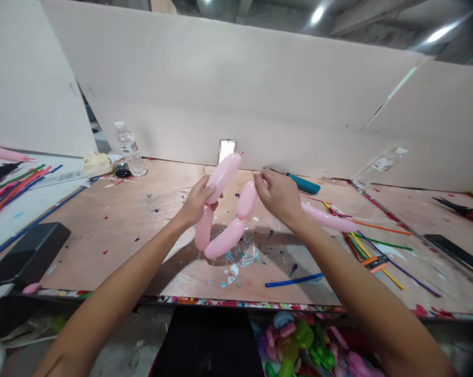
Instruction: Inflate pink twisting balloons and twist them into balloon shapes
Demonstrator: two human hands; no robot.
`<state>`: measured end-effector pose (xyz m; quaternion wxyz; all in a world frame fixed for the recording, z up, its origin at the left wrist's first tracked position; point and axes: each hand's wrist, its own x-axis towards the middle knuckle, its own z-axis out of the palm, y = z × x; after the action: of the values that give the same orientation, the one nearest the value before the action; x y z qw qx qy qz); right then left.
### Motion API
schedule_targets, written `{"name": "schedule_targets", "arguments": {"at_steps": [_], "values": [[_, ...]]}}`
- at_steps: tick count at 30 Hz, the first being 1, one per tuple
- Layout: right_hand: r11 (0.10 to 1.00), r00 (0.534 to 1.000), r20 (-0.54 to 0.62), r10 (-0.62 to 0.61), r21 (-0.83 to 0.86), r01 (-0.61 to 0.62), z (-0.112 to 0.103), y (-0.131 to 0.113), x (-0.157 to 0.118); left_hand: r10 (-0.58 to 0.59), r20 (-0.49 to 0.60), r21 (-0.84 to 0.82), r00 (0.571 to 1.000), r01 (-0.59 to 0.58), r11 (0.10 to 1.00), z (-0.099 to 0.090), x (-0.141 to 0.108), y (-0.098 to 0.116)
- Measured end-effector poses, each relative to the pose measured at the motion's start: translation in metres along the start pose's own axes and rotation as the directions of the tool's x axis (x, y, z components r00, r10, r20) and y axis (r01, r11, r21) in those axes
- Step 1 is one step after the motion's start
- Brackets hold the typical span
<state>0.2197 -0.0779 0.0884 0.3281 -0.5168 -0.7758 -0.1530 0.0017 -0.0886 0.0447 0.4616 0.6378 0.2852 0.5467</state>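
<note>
A long pink balloon [225, 240], twisted into several segments, hangs in a V shape between my hands above the table. My left hand [199, 201] is closed round its upper left part, just below the knotted tip. Higher on the other side, my right hand [278, 193] pinches the balloon beyond a short segment, with fingers pressed together. From behind that hand, the rest of the balloon runs right and ends in a thin tail, partly covered by my forearm.
Uninflated balloons [378, 262] and an orange cutter [375, 263] lie right, near a phone [456, 254]. A teal-handled tool [304, 184] lies behind my right hand. Water bottles [131, 151] stand at the back. A blue balloon [293, 281] lies in front; finished balloons [299, 340] fill the space below.
</note>
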Motion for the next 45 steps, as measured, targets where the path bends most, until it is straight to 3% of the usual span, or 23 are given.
{"name": "schedule_targets", "arguments": {"at_steps": [4,8,15,20,24,28,34,37,40,45], "values": [[0.997,0.994,-0.082,0.068,0.049,-0.064,0.003,0.006,0.003,-0.015,-0.030,0.020,0.999,0.015,1.000,0.005,0.001,-0.001],[0.997,0.996,-0.075,0.055,0.057,-0.051,0.002,0.008,0.002,-0.048,-0.083,0.038,0.995,0.051,0.998,0.009,0.001,-0.005],[0.999,0.997,-0.071,0.035,0.041,-0.032,0.000,0.005,-0.001,-0.104,-0.068,-0.050,0.992,0.101,0.994,0.010,0.000,-0.011],[0.983,0.991,-0.096,0.089,0.172,-0.071,-0.003,0.000,0.001,-0.141,-0.069,-0.087,0.988,0.135,0.987,0.009,-0.002,-0.017],[0.954,0.974,-0.157,0.162,0.276,-0.115,-0.004,-0.013,0.005,-0.135,-0.032,-0.197,0.990,0.126,0.972,0.017,0.000,-0.015],[0.957,0.965,-0.219,0.143,0.279,-0.079,-0.001,-0.028,0.011,-0.157,-0.010,-0.321,0.988,0.145,0.936,0.034,0.002,-0.005],[0.924,0.954,-0.223,0.200,0.366,-0.108,0.001,-0.041,0.017,-0.216,0.152,-0.518,0.964,0.264,0.814,0.046,0.004,0.000],[0.895,0.970,-0.148,0.195,0.432,-0.114,0.001,-0.043,0.017,-0.255,0.271,-0.546,0.928,0.367,0.754,0.035,0.004,-0.004],[0.866,0.986,-0.060,0.159,0.488,-0.110,0.001,-0.043,0.016,-0.271,0.439,-0.553,0.857,0.495,0.671,0.021,0.002,-0.004],[0.876,0.992,-0.010,0.125,0.471,-0.106,0.002,-0.044,0.015,-0.342,0.578,-0.513,0.741,0.656,0.554,0.010,-0.012,0.005]]}}
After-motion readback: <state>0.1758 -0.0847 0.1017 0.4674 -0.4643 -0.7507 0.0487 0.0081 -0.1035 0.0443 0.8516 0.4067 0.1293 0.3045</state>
